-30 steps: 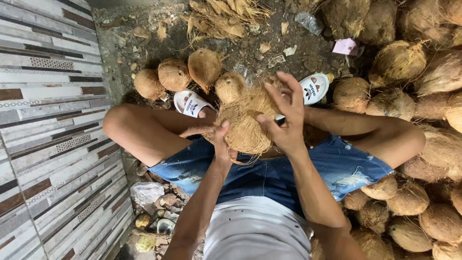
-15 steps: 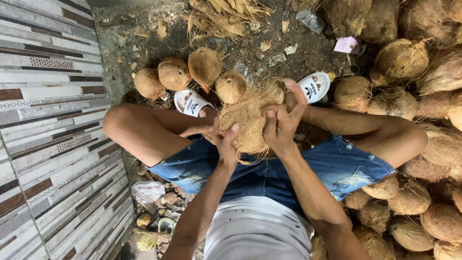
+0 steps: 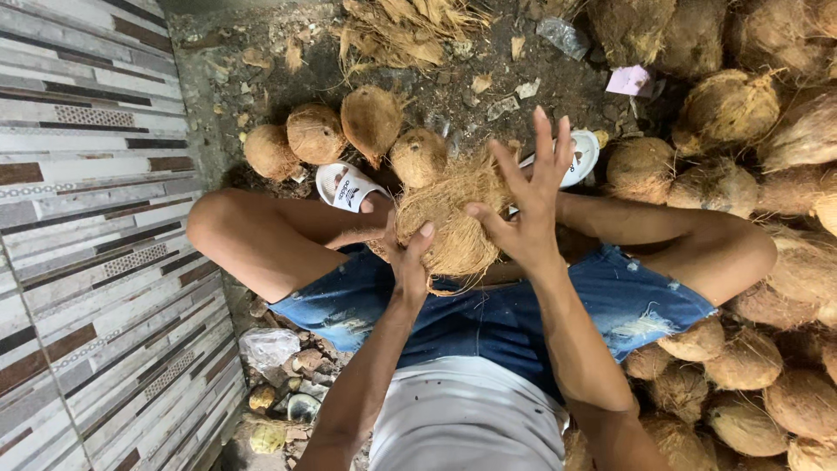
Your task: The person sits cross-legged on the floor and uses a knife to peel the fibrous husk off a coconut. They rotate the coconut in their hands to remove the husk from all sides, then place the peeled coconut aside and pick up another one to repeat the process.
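Striped tiled wall [image 3: 78, 262] stands leftmost, dirt floor [image 3: 261, 52] beside it. Four husked coconuts [image 3: 316, 133] and two white slippers [image 3: 347, 187] lie ahead. Left hand [image 3: 408, 262] grips the fibrous coconut [image 3: 453, 218] above the lap; right hand [image 3: 527, 209] touches it, fingers spread wide. Piled coconuts [image 3: 732, 109] crowd right.

Left side: wall of glossy striped tiles [image 3: 87, 218] — white, grey and brown bands, some patterned. Floor: bare dark packed earth [image 3: 288, 35], littered with dry husk scraps. Loose heap of pale fibrous husk strips [image 3: 405, 30] at top. Right side — pile of brown husked coconuts [image 3: 767, 174]. Light dim, even.
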